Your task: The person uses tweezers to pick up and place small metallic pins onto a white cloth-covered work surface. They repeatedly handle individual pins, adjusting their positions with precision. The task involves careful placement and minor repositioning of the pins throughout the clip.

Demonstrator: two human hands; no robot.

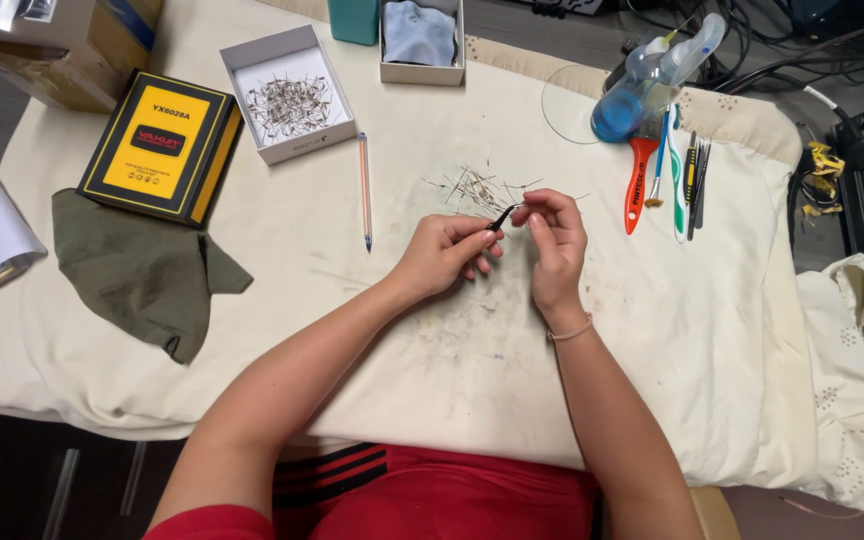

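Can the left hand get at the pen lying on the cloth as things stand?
Probably yes: the pen lies in the open just left of the left hand, nothing between them, though that hand holds black tweezers.

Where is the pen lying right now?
In the head view, the pen lies on the white cloth, left of the left hand, just below the white box of wire parts.

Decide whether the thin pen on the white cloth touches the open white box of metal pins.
Apart. The head view shows bare cloth between the pen and the white box.
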